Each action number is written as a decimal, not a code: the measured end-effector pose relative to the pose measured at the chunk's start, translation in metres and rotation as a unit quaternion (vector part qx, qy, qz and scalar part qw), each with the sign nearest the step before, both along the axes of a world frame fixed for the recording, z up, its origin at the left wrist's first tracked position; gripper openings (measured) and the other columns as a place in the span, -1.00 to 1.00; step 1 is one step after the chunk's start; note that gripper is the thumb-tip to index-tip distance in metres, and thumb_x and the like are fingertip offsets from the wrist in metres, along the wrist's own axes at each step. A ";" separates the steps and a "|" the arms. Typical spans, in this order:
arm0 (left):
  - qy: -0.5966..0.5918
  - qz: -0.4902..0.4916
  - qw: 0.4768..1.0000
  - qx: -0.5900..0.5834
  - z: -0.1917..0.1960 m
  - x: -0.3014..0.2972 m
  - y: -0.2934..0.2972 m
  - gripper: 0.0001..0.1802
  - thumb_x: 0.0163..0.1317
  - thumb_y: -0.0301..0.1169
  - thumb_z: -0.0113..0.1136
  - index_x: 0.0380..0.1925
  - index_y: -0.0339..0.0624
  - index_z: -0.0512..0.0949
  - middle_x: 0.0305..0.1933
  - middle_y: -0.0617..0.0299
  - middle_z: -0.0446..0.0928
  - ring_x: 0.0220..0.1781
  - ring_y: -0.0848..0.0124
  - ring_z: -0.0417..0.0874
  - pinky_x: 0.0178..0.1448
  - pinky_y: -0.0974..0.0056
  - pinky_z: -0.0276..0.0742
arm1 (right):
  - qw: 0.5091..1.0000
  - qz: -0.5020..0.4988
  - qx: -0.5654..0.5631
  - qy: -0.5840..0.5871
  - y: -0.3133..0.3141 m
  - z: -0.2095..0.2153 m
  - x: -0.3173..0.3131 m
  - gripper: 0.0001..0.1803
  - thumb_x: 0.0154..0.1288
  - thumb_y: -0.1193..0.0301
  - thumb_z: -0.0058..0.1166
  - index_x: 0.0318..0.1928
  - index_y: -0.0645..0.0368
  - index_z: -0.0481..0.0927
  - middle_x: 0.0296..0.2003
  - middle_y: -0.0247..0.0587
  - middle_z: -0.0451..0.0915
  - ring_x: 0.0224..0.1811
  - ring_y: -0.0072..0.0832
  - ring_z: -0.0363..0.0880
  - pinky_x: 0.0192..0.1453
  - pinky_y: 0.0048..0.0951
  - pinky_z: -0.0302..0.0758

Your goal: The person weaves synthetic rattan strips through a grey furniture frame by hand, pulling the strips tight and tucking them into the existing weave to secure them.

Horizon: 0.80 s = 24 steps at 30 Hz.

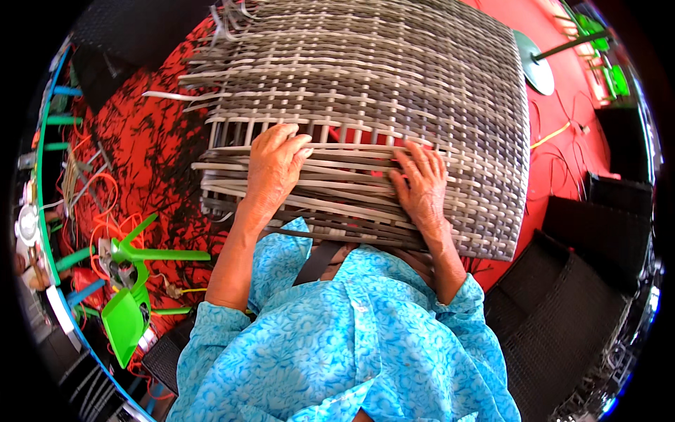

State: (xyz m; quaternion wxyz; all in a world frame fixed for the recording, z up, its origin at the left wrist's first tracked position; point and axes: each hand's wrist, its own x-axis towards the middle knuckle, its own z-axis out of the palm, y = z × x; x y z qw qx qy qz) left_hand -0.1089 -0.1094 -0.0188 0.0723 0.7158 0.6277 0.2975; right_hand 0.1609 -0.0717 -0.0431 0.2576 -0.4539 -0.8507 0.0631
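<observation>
A large woven panel of flat grey-brown wicker strands [394, 63] lies in front of me. Its upper part is tightly woven, while the near part has loose cross strands [344, 186] with gaps where upright strands show. My left hand [275, 162] is closed at the left of the gap, fingers bent over a wicker strand. On the right, my right hand [424, 179] rests on the strands beside the tight weave, its fingers slightly spread and the thumb apart. The undersides of both hands are hidden.
Dark strand scraps litter the red floor [151, 133] at left, with loose strand ends at the panel's left edge. A bright green plastic object [125, 320] and orange cords [105, 218] lie lower left. Black woven furniture [562, 302] stands at right, a round-based stand [536, 67] at upper right.
</observation>
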 end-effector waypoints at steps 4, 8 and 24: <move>-0.001 -0.091 0.996 0.021 -0.002 0.048 0.027 -0.83 0.04 -0.45 0.24 -0.31 -0.18 0.60 -0.17 0.16 0.50 -0.08 0.20 0.50 0.01 0.16 0.39 | 1.000 0.010 -0.025 -0.007 -0.021 -0.004 -0.002 -0.62 0.08 0.28 0.17 -0.04 0.03 0.53 0.01 -0.30 0.46 0.15 -0.30 0.33 0.29 -0.07 0.13; 0.046 -0.125 0.989 -0.058 -0.012 0.073 0.044 -0.81 0.02 -0.44 0.24 -0.31 -0.18 0.59 -0.24 0.18 0.48 -0.09 0.20 0.47 -0.03 0.13 0.33 | 0.999 0.015 -0.026 0.027 -0.021 -0.006 -0.006 -0.64 0.10 0.29 0.15 -0.05 0.02 0.53 0.01 -0.32 0.46 0.16 -0.30 0.33 0.31 -0.08 0.10; -0.091 -0.153 0.941 -0.288 0.032 0.082 0.081 -0.80 0.06 -0.32 0.25 -0.41 -0.24 0.56 -0.45 0.11 0.55 -0.42 0.21 0.57 -0.28 0.20 0.45 | 0.995 -0.039 0.000 0.089 -0.019 -0.005 0.004 -0.52 0.01 0.34 0.19 0.02 0.03 0.49 0.11 -0.21 0.38 0.17 -0.26 0.29 0.32 -0.09 0.08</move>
